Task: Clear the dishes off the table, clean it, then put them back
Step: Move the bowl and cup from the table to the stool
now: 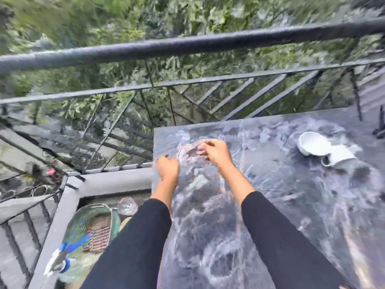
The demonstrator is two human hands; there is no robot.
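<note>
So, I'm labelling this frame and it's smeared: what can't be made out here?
- Head view, motion blur: what the left hand and right hand hold, if anything.
- White dishes: blurred, whether touching unclear.
- Tray down left: contents smeared, partly behind the left sleeve.
- Table: cut off by the right and bottom edges.

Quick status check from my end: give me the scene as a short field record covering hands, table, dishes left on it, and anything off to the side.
setting: balcony, metal railing, foliage beyond
table: dark marbled table, surface blurred
left hand: at the table's far-left edge, fingers curled
right hand: beside the left, fingers curled
held item: something clear and blurred between the hands; cannot identify
dishes on table: white bowl and white cup, both tipped, touching, far-right
below left: patterned tray beside the table
image quality: heavy motion blur
</note>
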